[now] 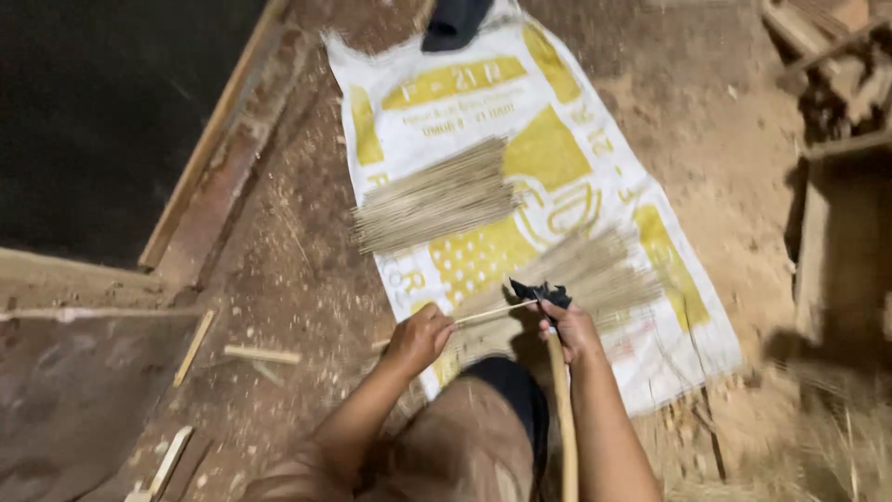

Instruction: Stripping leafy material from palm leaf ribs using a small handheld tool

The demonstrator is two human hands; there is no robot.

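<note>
Head view: left hand (420, 339) fingers pinch thin bamboo stick (492, 314) over near edge of woven sack (557, 139). Right hand (569, 330) fingers grip dark blade (541, 295), touching stick. Risk: blade slips toward left fingers. Stick bundle (435, 197) mid-sack, loose pile (595, 270) beside blade. Room: bare dirt floor (297, 270) left of sack.

Motion blur smears your knife (544, 296) blade; the dark cloth (453, 20) at the sack's (576, 121) far end is cut off by the top edge.
</note>
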